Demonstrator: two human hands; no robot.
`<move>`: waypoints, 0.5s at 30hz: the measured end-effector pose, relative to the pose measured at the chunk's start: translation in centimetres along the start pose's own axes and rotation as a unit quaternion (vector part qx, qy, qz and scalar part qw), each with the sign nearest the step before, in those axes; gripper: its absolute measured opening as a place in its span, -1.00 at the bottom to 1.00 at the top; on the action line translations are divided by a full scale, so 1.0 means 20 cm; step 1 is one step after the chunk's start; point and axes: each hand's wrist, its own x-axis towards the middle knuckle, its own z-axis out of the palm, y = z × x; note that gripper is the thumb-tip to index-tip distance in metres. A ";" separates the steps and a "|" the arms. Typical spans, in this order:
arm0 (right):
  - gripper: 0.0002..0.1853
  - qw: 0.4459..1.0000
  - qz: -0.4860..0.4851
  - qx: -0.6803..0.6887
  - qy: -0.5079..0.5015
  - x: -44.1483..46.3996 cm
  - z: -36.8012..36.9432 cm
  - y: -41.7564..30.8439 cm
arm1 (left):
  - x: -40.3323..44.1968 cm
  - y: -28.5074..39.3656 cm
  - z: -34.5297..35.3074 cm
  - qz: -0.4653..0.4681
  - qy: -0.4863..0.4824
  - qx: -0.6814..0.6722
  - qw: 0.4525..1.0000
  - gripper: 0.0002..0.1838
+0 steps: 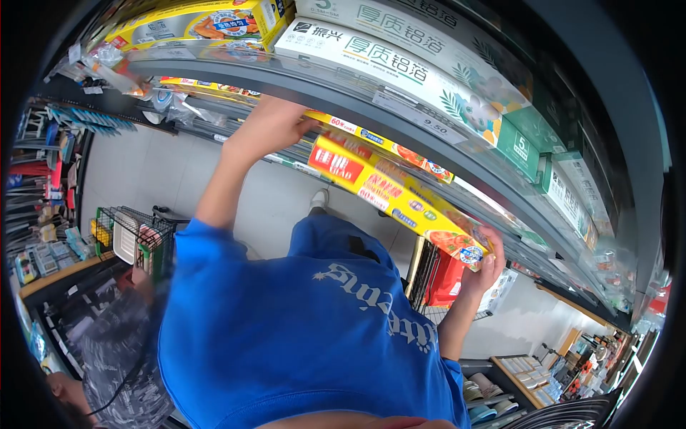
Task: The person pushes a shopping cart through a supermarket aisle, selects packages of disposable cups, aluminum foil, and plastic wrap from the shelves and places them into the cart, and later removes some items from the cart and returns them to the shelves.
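My right hand (487, 259) grips the right end of a long yellow cling film box (396, 196) with red lettering and pictures of food. The box is tilted in front of the shelf, with its left end free below my left hand. My left hand (284, 123) reaches in under the shelf edge, its thumb near the left end of a second yellow box (379, 143) lying on the lower shelf. Most of the left fingers are hidden, so I cannot tell whether they hold that box.
Above, white boxes of aluminium foil (386, 57) and a yellow box (207, 25) line the upper shelf, which has a price label (421, 121). A basket with a red package (444, 279) stands behind my right arm. Another person (118, 343) with a wire basket (132, 236) is at lower left.
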 end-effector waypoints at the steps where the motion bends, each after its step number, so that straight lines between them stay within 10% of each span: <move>1: -0.28 1.000 -0.007 -0.003 0.004 0.02 0.03 -0.02 | -0.03 0.00 -0.02 -0.002 0.033 -0.013 0.999 -0.73; 7: -0.37 0.993 -0.071 -0.084 -0.033 0.19 0.21 -0.06 | -0.19 0.04 -0.04 -0.189 0.024 -0.378 0.906 -0.73; 15: -0.62 0.987 -0.075 -0.139 -0.037 0.23 0.45 -0.01 | -0.20 0.07 0.02 -0.211 0.167 -0.295 0.917 -0.42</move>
